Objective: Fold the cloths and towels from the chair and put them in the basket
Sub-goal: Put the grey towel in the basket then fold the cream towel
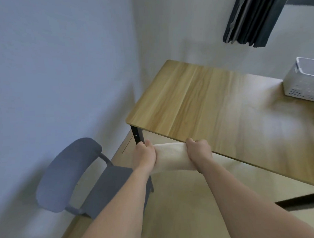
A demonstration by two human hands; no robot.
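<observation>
Two hands of mine grip one cream towel (170,157) at its ends, my left hand (144,154) curled round the left end and my right hand (199,151) curled round the right end, so the cloth runs between them as a short band with its lower edge sagging a little toward me. I hold it in the air, just in front of the near edge of the bench (196,99), level with that edge or a little below it; I cannot tell whether the cloth touches the wood. My right hand sits right against the bench edge, and my left hand hangs beside the black bench leg (137,135) at the corner. Below and to the left of my left forearm stands the blue-grey chair (68,175), its seat partly hidden by that arm, its backrest turned toward the wall. Well beyond my right hand, at the far right end of the bench top, stands the white perforated basket (303,82), cut off by the picture's edge, so what lies inside it I cannot see. Pale floor (183,198) shows under my arms. Above the basket a dark curtain (252,19) hangs beside a window frame, and light walls meet in a corner past my left hand.
</observation>
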